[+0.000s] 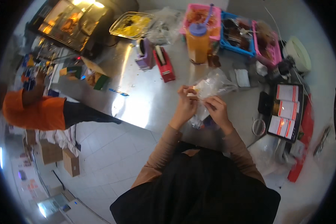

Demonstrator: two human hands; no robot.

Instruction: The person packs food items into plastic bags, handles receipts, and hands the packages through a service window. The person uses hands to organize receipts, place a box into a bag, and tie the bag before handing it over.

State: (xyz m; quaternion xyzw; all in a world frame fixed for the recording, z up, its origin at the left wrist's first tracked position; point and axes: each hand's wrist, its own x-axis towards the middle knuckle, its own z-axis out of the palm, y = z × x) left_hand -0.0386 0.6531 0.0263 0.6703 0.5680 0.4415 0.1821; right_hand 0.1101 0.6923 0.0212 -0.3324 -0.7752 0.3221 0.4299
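Both my hands meet over the front of a steel counter point(145, 98), at a clear plastic bag point(217, 84). My left hand point(188, 102) pinches the bag with bent fingers. From the other side, my right hand point(216, 107) grips its gathered part between thumb and fingertips. The bag's full end spreads beyond my fingers, while crumpled plastic hangs below them. Something pale shows through the film, but what it is cannot be made out.
Two tape dispensers, one purple point(143, 54) and one red point(163, 64), stand ahead. Behind are an orange sauce bottle point(198, 44) and a blue basket point(223, 42) of packets. A tablet point(285, 112) lies right. At left, a person in orange point(42, 112) stands by a lit display warmer point(70, 25).
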